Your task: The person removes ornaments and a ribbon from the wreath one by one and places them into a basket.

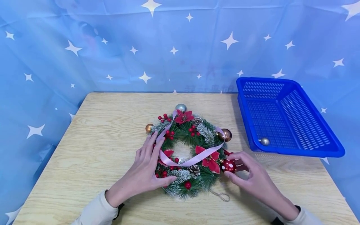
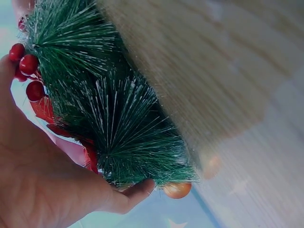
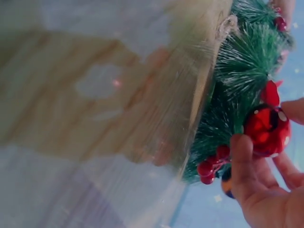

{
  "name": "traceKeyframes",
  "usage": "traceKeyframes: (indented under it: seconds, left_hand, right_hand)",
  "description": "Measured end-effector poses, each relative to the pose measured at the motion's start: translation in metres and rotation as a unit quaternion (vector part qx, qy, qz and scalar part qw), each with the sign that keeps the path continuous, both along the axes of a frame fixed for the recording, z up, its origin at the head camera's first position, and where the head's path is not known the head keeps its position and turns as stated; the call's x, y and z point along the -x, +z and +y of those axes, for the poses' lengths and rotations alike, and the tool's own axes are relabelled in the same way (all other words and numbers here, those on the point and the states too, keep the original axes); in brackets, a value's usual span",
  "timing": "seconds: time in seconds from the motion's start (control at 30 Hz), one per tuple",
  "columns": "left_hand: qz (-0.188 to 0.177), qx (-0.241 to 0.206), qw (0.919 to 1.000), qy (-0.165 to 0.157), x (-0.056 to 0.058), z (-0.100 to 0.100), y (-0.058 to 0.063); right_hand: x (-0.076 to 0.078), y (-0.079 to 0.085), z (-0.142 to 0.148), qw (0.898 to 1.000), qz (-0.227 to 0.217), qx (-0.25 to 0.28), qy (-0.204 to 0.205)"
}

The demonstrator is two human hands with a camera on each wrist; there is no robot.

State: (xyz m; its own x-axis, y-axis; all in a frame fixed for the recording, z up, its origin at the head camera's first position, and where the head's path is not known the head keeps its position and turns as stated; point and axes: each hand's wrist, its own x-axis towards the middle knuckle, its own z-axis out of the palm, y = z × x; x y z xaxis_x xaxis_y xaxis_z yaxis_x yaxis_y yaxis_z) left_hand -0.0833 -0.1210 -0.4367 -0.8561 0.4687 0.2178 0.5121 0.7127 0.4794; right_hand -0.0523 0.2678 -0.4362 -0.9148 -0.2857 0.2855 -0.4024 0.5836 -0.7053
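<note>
A green Christmas wreath (image 1: 206,178) with red poinsettias, berries and pinecones lies flat on the table. Across it runs a loose pink ribbon (image 1: 198,158). My left hand (image 1: 143,170) rests on the wreath's left side, fingers extended and thumb spread towards the front; the left wrist view shows the palm beside the needles. At the right edge, my right hand (image 1: 254,175) pinches a red bauble (image 3: 268,130) with white dots between thumb and fingers. Baubles in silver-blue (image 1: 181,108), copper (image 1: 225,135) and gold (image 1: 149,128) sit around the rim.
A blue plastic basket (image 1: 312,153) stands at the back right, with a small silver bauble (image 1: 264,142) inside. A twine loop (image 1: 222,196) sticks out at the wreath's front. Behind the wooden table (image 1: 107,125) hangs a blue star-patterned cloth (image 1: 168,31).
</note>
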Motion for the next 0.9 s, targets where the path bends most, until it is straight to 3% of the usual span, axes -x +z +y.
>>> traceKeyframes:
  seconds: [0.4, 0.67, 0.9]
  left_hand:
    - [-0.011, 0.01, 0.9999, 0.001, 0.0, 0.003, -0.002]
    - [-0.008, 0.01, 0.9999, 0.001, 0.0, 0.002, -0.002]
    - [-0.004, 0.007, 1.0, 0.003, -0.001, 0.001, -0.003]
  right_hand:
    - [0.006, 0.009, -0.001, 0.997, -0.002, 0.07, -0.008]
    - [0.012, 0.017, 0.004, 0.995, 0.036, 0.09, -0.01]
    - [0.018, 0.024, 0.009, 0.993, 0.032, 0.112, -0.028]
